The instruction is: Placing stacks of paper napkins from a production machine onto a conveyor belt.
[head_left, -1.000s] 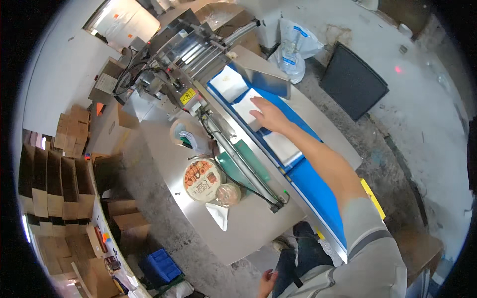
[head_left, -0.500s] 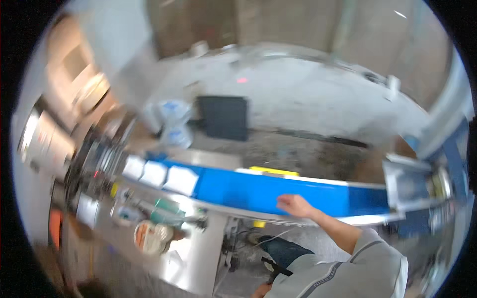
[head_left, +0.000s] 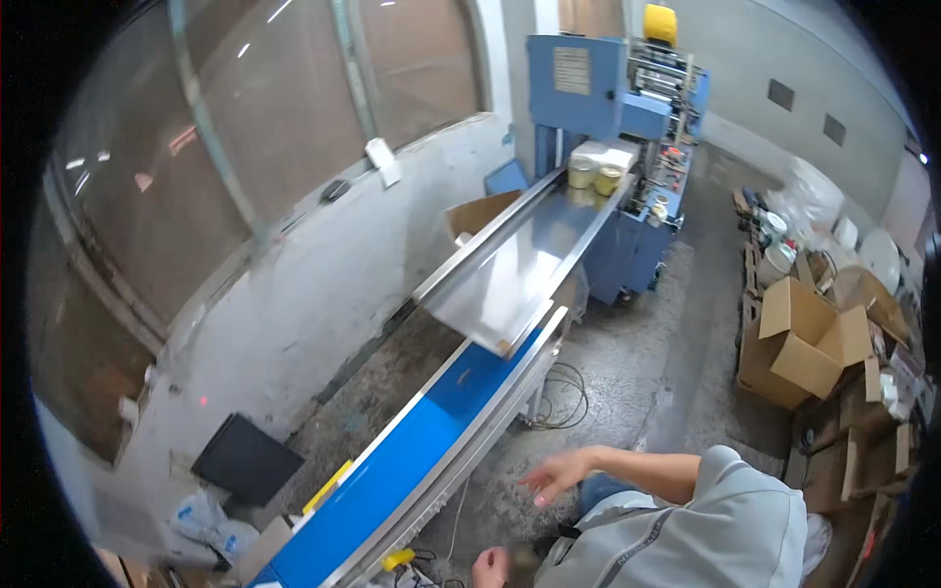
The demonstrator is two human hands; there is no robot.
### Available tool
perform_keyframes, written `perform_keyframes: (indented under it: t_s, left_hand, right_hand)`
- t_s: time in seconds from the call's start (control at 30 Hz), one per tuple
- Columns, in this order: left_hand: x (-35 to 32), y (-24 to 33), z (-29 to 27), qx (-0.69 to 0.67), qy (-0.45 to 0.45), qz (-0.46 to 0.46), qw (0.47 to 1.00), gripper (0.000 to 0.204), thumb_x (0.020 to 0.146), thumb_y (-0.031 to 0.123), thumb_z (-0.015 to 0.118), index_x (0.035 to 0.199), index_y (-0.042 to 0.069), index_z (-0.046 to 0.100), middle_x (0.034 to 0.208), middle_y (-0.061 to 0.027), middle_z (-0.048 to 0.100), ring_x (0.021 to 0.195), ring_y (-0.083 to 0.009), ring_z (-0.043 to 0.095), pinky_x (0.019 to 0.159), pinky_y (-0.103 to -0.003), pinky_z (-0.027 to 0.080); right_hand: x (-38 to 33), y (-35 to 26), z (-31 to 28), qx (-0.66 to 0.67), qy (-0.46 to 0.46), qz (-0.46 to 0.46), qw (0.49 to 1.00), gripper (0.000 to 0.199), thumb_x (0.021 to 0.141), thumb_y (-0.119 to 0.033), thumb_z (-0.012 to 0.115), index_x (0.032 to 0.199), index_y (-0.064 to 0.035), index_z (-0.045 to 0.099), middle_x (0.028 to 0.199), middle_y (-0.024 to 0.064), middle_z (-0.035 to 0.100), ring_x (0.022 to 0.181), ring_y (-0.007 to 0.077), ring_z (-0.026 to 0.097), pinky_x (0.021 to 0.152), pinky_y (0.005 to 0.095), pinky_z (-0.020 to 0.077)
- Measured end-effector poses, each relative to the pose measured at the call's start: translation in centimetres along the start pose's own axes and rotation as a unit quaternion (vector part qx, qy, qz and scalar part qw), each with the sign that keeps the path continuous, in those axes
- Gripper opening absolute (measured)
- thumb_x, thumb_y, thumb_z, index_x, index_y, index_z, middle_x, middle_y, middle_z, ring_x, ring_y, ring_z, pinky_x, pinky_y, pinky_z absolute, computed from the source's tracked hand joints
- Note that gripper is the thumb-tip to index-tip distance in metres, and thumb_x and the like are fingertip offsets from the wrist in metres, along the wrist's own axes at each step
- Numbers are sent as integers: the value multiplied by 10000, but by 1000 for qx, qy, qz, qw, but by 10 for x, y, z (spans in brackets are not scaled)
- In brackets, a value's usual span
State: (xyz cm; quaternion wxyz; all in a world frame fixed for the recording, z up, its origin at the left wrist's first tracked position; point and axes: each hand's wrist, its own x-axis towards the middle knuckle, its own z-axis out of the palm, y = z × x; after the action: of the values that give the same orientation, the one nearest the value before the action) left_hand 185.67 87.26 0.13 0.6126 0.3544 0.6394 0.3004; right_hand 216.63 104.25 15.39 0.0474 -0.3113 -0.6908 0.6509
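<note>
My right hand (head_left: pixel 555 476) reaches out over the floor beside the blue conveyor belt (head_left: pixel 421 446), slightly blurred. Its fingers are spread and hold nothing, and it is apart from the belt. Lower down, at the picture's bottom edge, my left hand (head_left: pixel 491 566) is partly cut off. Its fingers look curled; whether anything is in them is hidden. The belt slants from the lower left up to a shiny metal chute (head_left: pixel 520 260). At the chute's far end stand two yellowish jars or tubs (head_left: pixel 594 176) by a white block.
A blue machine (head_left: pixel 578 88) with rollers stands beyond the chute. Cables (head_left: pixel 564 402) lie on the floor beside the belt. An open cardboard box (head_left: pixel 799 338) and wooden pallets with clutter line the right side. A black panel (head_left: pixel 247 459) leans near the left wall.
My view has swung right, bringing the chute, machine and boxes into sight; the white pieces on the belt are out of view. My right hand, earlier over the belt, is now beside it.
</note>
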Motion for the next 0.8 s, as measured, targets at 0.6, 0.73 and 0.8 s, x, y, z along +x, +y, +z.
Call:
perform_keyframes:
  t_s: [0.6,0.73,0.8]
  left_hand:
    - [90,208,448,151,-123,31,980,217,915,196,706,973,-13,699,766,-23,696,666,-69,600,627,-211,473]
    - [106,270,519,263,-145,89,950,297,926,286,695,893,-8,716,789,-7,705,702,-56,598,644,-225,474]
    - [128,286,547,238,-176,58,953,309,924,304,698,889,-2,721,793,2,705,705,-48,584,645,-227,470]
  right_hand:
    - [-331,228,-203,4,298,140,944,734,888,-534,632,1370,6,508,1223,232,643,1107,356,638,944,399,505]
    - [-387,249,-240,36,373,164,913,713,886,-517,636,1365,-2,516,1223,223,645,1135,352,624,957,400,501]
    - [-413,255,-254,55,421,185,887,697,876,-492,660,1357,-6,524,1213,218,651,1126,340,632,950,397,507]
